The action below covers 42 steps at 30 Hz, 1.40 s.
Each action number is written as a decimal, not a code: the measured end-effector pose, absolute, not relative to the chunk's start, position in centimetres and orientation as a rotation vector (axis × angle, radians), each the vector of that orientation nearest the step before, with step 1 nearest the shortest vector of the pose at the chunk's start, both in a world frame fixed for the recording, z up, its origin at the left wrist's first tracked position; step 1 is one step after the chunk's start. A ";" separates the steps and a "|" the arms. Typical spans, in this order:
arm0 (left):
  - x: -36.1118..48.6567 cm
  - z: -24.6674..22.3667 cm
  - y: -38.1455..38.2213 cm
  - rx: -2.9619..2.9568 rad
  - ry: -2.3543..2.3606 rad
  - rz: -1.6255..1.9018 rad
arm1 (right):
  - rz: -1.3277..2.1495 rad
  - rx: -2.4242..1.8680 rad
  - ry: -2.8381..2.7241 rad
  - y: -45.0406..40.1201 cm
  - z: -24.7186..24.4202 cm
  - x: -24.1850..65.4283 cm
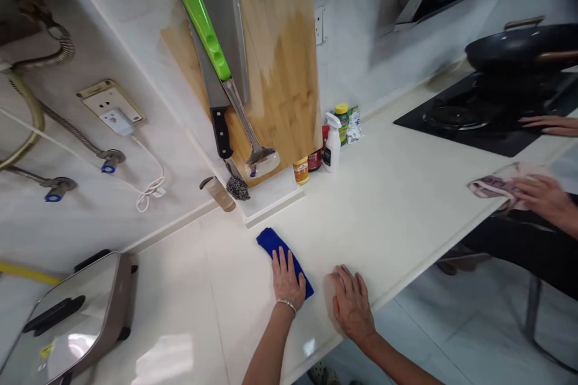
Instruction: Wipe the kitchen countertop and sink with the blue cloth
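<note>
My left hand [289, 283], with a bracelet at the wrist, lies flat on a folded blue cloth [270, 240] on the white countertop [379, 210]. Its fingers are stretched out and press the cloth down without wrapping round it. To the right, my right hand [352, 307] rests on the counter near its front edge. Those fingers are slightly bent and apart, with nothing in them.
A co-worker's hand [544, 198] presses a patterned cloth [490, 186] at the right, near the stove [492, 132] with a wok [519, 45]. Bottles, including a white spray bottle [333, 144], stand by the hanging cutting board [284, 72] and cleaver [226, 30]. An electric pan [76, 313] sits left.
</note>
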<state>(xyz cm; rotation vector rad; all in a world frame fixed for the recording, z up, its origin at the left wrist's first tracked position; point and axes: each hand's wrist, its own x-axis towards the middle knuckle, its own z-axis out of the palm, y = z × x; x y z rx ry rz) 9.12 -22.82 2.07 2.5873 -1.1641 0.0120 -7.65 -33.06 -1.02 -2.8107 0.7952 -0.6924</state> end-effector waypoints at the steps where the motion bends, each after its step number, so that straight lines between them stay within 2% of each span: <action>1: 9.2 2.1 -24.3 2.558 -1.206 -0.004 | -0.686 -2.821 0.798 -33.1 -0.9 -7.6; 11: 9.9 1.0 -34.4 2.111 -1.773 -0.189 | -0.762 -2.876 0.836 -33.5 -2.0 -7.5; 18: 13.0 1.1 -35.7 2.062 -1.771 -0.183 | -0.739 -2.834 0.832 -33.6 -2.1 -7.4; 24: 14.4 2.3 -31.0 2.135 -1.730 -0.179 | -0.785 -2.838 0.837 -33.8 -2.0 -7.3; 34: 10.8 4.8 -16.1 2.129 -1.867 -0.327 | -0.908 -2.792 0.807 -33.6 -2.1 -7.5; 38: 9.5 4.3 -11.2 2.265 -1.729 -0.153 | -0.889 -2.608 0.819 -34.2 -0.7 -6.1; 42: 7.4 3.3 -9.2 2.393 -1.515 0.070 | -0.719 -2.300 0.719 -34.4 1.5 -1.8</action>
